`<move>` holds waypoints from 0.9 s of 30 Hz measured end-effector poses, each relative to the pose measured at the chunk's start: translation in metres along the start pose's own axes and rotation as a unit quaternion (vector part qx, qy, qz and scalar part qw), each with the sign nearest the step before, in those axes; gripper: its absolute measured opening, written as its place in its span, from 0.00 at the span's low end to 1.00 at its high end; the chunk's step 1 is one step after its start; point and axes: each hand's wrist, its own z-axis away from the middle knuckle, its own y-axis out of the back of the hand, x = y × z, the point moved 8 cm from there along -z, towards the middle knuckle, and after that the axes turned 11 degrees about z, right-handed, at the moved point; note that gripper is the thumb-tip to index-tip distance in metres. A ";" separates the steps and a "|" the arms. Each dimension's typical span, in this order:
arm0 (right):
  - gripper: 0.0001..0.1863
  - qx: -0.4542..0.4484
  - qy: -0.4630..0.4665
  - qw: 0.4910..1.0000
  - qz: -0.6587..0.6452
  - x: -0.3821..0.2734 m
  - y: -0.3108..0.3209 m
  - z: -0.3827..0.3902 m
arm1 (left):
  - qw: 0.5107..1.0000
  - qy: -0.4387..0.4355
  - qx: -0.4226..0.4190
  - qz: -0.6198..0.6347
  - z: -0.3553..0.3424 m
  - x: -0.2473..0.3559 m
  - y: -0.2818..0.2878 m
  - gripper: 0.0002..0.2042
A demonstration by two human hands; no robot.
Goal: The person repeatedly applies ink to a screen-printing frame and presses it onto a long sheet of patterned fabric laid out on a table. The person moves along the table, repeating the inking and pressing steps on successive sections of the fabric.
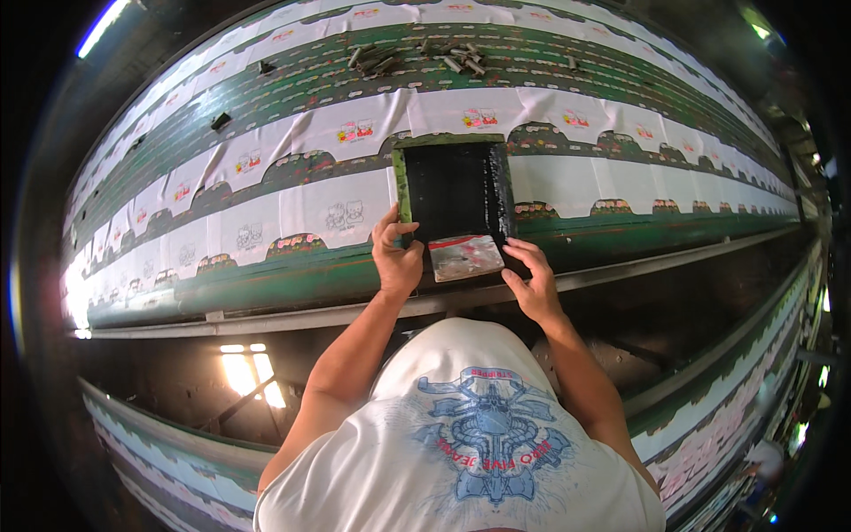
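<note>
Steadying frame [402, 188], your L hand [396, 254] pinching nr L corner, R hand [535, 285] spread by R; keep sq. to cloth [567, 179].

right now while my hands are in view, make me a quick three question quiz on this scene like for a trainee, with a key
1. True or false: the small cylinders on the long table lie farther from the person than the dark-centred frame.
2. What sits at the frame's near end, between the hands?
a) a coil of rope
b) a flat, smeared plate
c) a pair of scissors
3. Which hand is at the frame's left side, and which is near its near right corner?

Key
1. True.
2. b.
3. The left hand is at the left side; the right hand is near the near right corner.
</note>
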 end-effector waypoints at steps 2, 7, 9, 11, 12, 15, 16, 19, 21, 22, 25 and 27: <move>0.23 -0.007 0.007 1.000 0.007 0.010 0.008 0.000 | 1.000 0.007 -0.007 -0.021 -0.001 -0.001 -0.011 0.16; 0.21 0.004 0.076 0.993 0.087 0.000 0.022 -0.007 | 0.998 0.053 0.009 0.039 -0.001 -0.008 -0.024 0.15; 0.21 0.004 0.120 0.986 0.118 -0.019 0.023 -0.012 | 0.997 0.069 0.015 0.044 0.001 -0.011 -0.023 0.15; 0.22 -0.016 0.159 0.977 0.144 -0.035 0.016 -0.016 | 0.995 0.086 0.016 0.042 0.001 -0.015 -0.022 0.15; 0.22 -0.031 0.176 0.971 0.158 -0.043 0.012 -0.018 | 0.995 0.088 0.014 0.046 0.001 -0.015 -0.023 0.15; 0.21 -0.063 0.230 0.954 0.181 -0.062 -0.001 -0.031 | 0.994 0.093 0.009 0.053 0.001 -0.016 -0.024 0.15; 0.21 -0.072 0.241 0.948 0.196 -0.063 -0.007 -0.035 | 0.994 0.094 0.009 0.052 0.001 -0.017 -0.024 0.15; 0.17 -0.102 0.278 0.926 0.234 -0.062 -0.025 -0.046 | 0.994 0.097 0.007 0.046 0.000 -0.018 -0.026 0.13; 0.17 -0.146 0.265 0.922 0.242 -0.059 -0.027 -0.054 | 0.996 0.083 -0.013 0.010 -0.002 -0.012 -0.026 0.18; 0.17 -0.168 0.259 0.919 0.245 -0.060 -0.026 -0.060 | 0.996 0.084 -0.019 -0.019 -0.002 -0.007 -0.026 0.20; 0.15 -0.270 0.207 0.912 0.229 -0.051 -0.023 -0.097 | 0.994 0.062 -0.041 -0.077 -0.006 0.003 -0.026 0.29; 0.14 -0.304 0.192 0.909 0.210 -0.045 -0.023 -0.126 | 0.983 -0.012 -0.061 -0.173 -0.006 0.013 -0.028 0.28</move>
